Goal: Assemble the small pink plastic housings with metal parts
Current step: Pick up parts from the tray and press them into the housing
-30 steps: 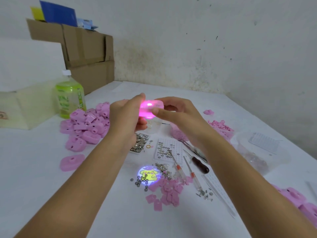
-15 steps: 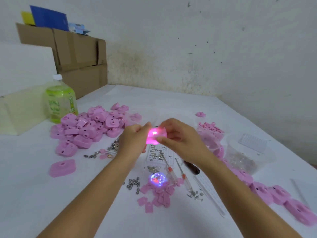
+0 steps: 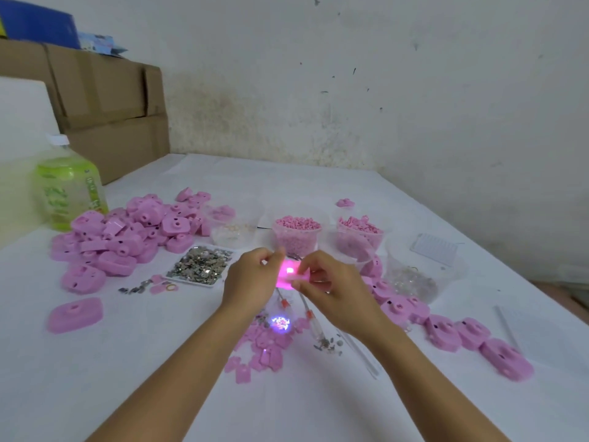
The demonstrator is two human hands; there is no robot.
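Two hands, left hand (image 3: 251, 279) and right hand (image 3: 331, 291), pinch one glowing pink housing (image 3: 288, 272). Beyond the grip stand two tubs of pink pieces (image 3: 298, 239) (image 3: 360, 240); left of it, one tray of metal parts (image 3: 191, 282), one green bottle (image 3: 68, 193).

A glowing pink housing (image 3: 288, 273) is held above the white table (image 3: 127, 362), pinched between the fingertips of the left hand (image 3: 251, 279) and the right hand (image 3: 331, 291); a bright spot of light (image 3: 280, 323) is seen on the table below the hands, among flat pink pieces (image 3: 264, 352); a heap of pink housings (image 3: 127, 237) is piled at the left, with a tray of metal parts (image 3: 200, 266) set just beside it; a green bottle (image 3: 68, 193) is stood behind the heap.
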